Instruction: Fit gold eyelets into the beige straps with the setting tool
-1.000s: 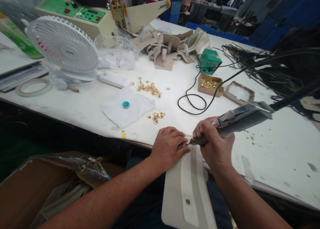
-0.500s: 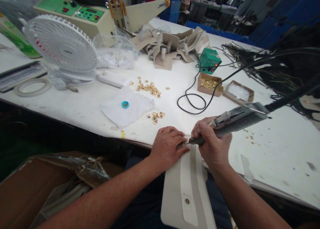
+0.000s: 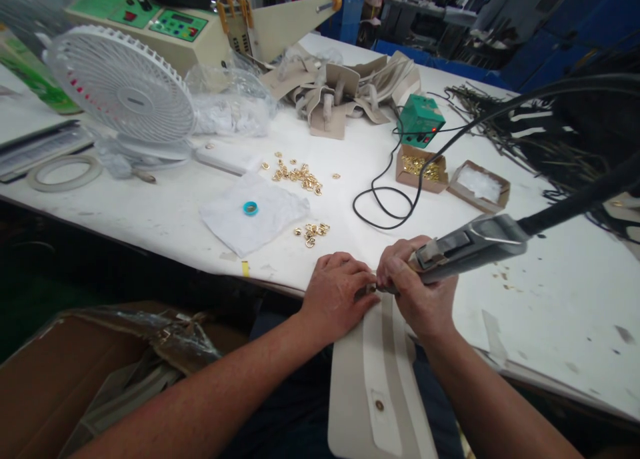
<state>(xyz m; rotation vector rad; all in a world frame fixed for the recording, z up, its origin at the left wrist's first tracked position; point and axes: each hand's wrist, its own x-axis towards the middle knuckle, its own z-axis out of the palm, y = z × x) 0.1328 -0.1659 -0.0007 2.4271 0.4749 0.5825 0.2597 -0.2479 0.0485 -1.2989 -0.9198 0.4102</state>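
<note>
My right hand (image 3: 420,289) is wrapped around a grey electric screwdriver (image 3: 475,245), which has a black cable at its back end. The tool slants down to the left, its tip close by my left fingertips and partly hidden by my fingers. My left hand (image 3: 337,295) grips the upper end of a beige leather panel (image 3: 350,385) between thumb and fingers; what lies under the fingertips is hard to make out. The panel hangs over my lap from the table edge. Near its lower end, a round metal snap (image 3: 379,405) sits in a pale patch.
Gold fittings (image 3: 313,232) lie in two groups beyond my hands, beside a white cloth (image 3: 250,225) with a blue ring (image 3: 251,208). A green power box (image 3: 421,120), a box of screws (image 3: 423,169), a fan (image 3: 125,99) and stacked leather pieces (image 3: 340,92) stand farther back.
The screwdriver has swung lower at its back end, and its tip has shifted slightly left toward my left fingers. The panel's lower end has moved a little right. My left hand barely moves.
</note>
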